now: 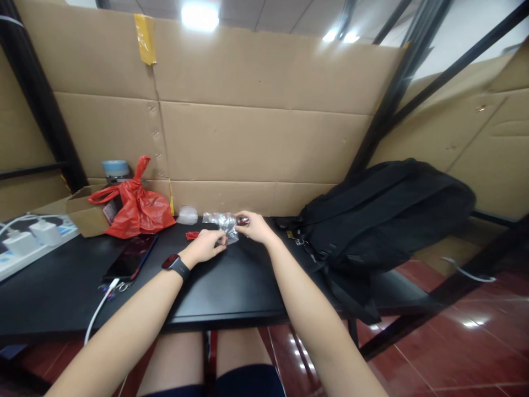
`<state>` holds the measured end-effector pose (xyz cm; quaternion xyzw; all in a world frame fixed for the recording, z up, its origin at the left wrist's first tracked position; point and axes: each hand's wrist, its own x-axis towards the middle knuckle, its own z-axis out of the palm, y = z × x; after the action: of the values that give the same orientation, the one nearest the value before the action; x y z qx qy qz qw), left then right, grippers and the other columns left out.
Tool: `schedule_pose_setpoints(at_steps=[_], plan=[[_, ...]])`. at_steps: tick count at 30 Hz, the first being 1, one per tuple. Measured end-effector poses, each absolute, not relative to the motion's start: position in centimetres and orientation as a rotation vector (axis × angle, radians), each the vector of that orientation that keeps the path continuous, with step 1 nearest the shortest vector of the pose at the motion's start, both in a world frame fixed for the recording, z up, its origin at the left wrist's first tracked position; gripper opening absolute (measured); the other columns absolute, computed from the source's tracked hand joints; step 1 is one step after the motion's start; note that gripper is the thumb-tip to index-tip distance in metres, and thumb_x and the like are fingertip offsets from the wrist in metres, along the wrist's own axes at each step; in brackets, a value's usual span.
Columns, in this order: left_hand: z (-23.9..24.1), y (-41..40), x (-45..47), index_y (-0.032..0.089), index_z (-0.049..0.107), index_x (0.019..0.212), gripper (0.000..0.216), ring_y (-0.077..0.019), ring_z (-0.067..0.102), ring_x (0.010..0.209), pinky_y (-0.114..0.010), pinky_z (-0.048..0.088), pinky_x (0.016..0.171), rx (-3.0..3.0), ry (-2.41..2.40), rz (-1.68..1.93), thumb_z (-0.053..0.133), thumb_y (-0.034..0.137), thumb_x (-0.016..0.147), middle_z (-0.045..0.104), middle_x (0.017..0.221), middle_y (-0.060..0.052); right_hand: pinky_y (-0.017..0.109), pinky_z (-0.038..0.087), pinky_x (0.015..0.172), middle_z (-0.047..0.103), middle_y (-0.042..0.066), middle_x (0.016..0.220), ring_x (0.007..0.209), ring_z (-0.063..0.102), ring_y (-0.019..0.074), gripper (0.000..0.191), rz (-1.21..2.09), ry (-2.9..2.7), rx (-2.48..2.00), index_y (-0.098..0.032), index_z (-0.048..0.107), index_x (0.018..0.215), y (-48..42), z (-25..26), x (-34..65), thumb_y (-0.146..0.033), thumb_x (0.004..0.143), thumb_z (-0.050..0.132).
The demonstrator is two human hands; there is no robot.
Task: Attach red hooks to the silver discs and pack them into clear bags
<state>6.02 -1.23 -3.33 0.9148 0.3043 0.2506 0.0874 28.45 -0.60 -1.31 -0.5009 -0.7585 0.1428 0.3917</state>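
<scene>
On the black table [231, 286], my left hand [205, 247] and my right hand [255, 226] both hold a small crinkled clear plastic bag [225, 224] near the far edge. The left hand's fingers are curled and pinch the bag's near side; a black watch sits on that wrist. With closed fingers, the right hand grips the bag's right end, where a small dark red object [243, 221] shows. A little bundle of red bands [192, 235] lies just left of the left hand.
A red plastic bag [138, 209] rests against a small cardboard box [85, 212] at the back left. A phone [131, 257] with a white cable lies left of my arm. A black backpack [384, 218] fills the table's right end. Cardboard walls stand behind.
</scene>
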Motion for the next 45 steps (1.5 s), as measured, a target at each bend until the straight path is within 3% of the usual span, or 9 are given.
schedule_pose_setpoints(at_steps=[7,10,13,17,22,29,32,37,45], plan=[[-3.7,-1.5,6.3,0.023,0.062,0.086,0.010,-0.0186,0.064,0.083,-0.028,0.046,0.079,2.783,0.807,0.504,0.057,0.031,0.087,0.069,0.090,-0.002,0.030,0.050,0.086,0.073,0.006,0.098,0.087,0.067,0.0176,0.033,0.227,-2.067,-1.362,-0.019,0.068,0.107,-1.2,-0.7,28.9,-0.018,0.075,0.074],[-3.3,-1.9,6.2,0.027,0.064,0.107,0.023,-0.0229,0.062,0.106,-0.032,0.045,0.089,2.806,0.830,0.402,0.053,0.041,0.091,0.068,0.115,-0.004,0.028,0.048,0.082,0.071,0.005,0.096,0.085,0.065,0.0169,0.031,0.182,-2.122,-1.414,-0.019,0.069,0.104,-1.6,-0.3,29.1,-0.018,0.073,0.075],[-3.1,-2.3,6.1,0.033,0.057,0.129,0.041,-0.0292,0.048,0.130,-0.045,0.039,0.102,2.810,0.980,0.268,0.045,0.051,0.094,0.053,0.143,-0.005,0.026,0.047,0.077,0.070,0.002,0.089,0.080,0.064,0.0158,0.030,0.235,-2.232,-1.456,-0.020,0.070,0.100,-2.1,0.3,29.2,-0.022,0.071,0.078],[-3.5,-2.2,6.1,0.037,0.050,0.140,0.052,-0.0349,0.037,0.138,-0.056,0.030,0.108,2.783,1.179,0.173,0.039,0.060,0.095,0.043,0.152,-0.007,0.024,0.046,0.071,0.070,0.001,0.084,0.075,0.064,0.0159,0.037,0.344,-2.313,-1.515,-0.019,0.070,0.096,-2.8,0.7,28.8,-0.030,0.064,0.085],[-3.6,-2.1,6.3,0.042,0.047,0.142,0.054,-0.0381,0.031,0.141,-0.062,0.025,0.109,2.756,1.204,0.097,0.042,0.062,0.092,0.039,0.155,-0.007,0.024,0.045,0.066,0.070,0.002,0.083,0.074,0.065,0.0169,0.039,0.338,-2.303,-1.641,-0.020,0.069,0.093,-2.5,-0.2,27.9,-0.027,0.059,0.088],[-2.8,-2.4,6.0,0.049,0.046,0.141,0.052,-0.0404,0.025,0.144,-0.068,0.020,0.109,2.724,1.165,0.009,0.049,0.060,0.090,0.031,0.160,-0.004,0.026,0.047,0.071,0.071,0.006,0.088,0.081,0.065,0.0195,0.039,0.293,-2.296,-1.564,-0.018,0.070,0.095,-1.0,-1.7,28.0,-0.031,0.063,0.086],[-2.9,-2.3,5.7,0.049,0.048,0.139,0.055,-0.0412,0.022,0.146,-0.070,0.018,0.109,2.715,1.142,0.031,0.053,0.063,0.086,0.031,0.160,-0.003,0.025,0.047,0.072,0.071,0.005,0.093,0.081,0.065,0.0179,0.035,0.312,-2.304,-1.462,-0.017,0.070,0.095,-0.9,-1.8,28.1,-0.022,0.063,0.085],[-3.1,-2.0,5.5,0.048,0.051,0.137,0.056,-0.0415,0.022,0.145,-0.071,0.019,0.108,2.723,1.066,0.057,0.055,0.066,0.084,0.031,0.160,-0.002,0.021,0.045,0.065,0.071,0.001,0.089,0.065,0.062,0.0106,0.034,0.456,-2.297,-1.357,-0.017,0.069,0.094,-0.9,-2.0,27.8,-0.001,0.064,0.075],[-2.6,-2.2,5.4,0.049,0.053,0.135,0.052,-0.0412,0.018,0.147,-0.074,0.020,0.106,2.714,1.037,0.055,0.057,0.061,0.085,0.023,0.163,0.001,0.024,0.041,0.069,0.068,0.002,0.096,0.088,0.062,0.0171,0.032,0.053,-2.254,-1.444,-0.023,0.067,0.098,0.5,-3.4,26.8,-0.019,0.070,0.081]])
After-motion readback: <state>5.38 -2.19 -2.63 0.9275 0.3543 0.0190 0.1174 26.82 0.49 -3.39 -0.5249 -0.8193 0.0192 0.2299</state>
